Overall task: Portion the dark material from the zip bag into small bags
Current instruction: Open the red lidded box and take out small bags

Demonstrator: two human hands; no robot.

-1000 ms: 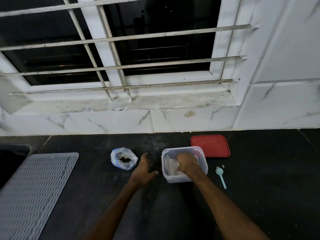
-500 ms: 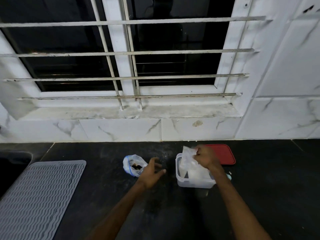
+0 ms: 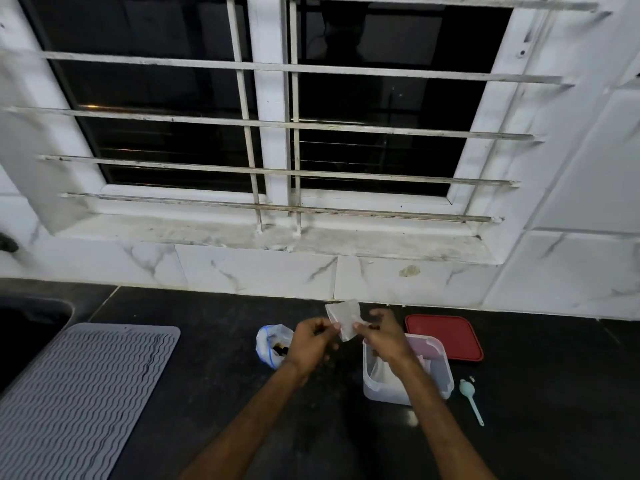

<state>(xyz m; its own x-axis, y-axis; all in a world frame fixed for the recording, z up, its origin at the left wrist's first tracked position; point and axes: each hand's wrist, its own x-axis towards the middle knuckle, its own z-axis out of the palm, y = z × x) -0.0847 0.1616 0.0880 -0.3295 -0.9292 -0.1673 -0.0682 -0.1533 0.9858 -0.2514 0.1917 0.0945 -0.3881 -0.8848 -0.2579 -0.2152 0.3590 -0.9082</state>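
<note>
A small clear bag (image 3: 344, 317) is held up above the dark counter between both hands. My left hand (image 3: 310, 344) pinches its left edge and my right hand (image 3: 384, 336) pinches its right edge. Behind my left hand stands the open zip bag (image 3: 268, 344) with a blue seal strip and dark material inside; my hand partly hides it. Under my right wrist sits a clear plastic tub (image 3: 440, 372) with more small bags inside.
A red lid (image 3: 446, 336) lies flat behind the tub. A light blue scoop (image 3: 471, 403) lies to the tub's right. A grey ribbed mat (image 3: 76, 393) covers the counter's left side beside a sink (image 3: 27, 327). A tiled wall and barred window stand behind.
My right hand lifted a small bag out of the tub and carried it left. My left hand rose from the counter and took hold of the bag's other edge.
</note>
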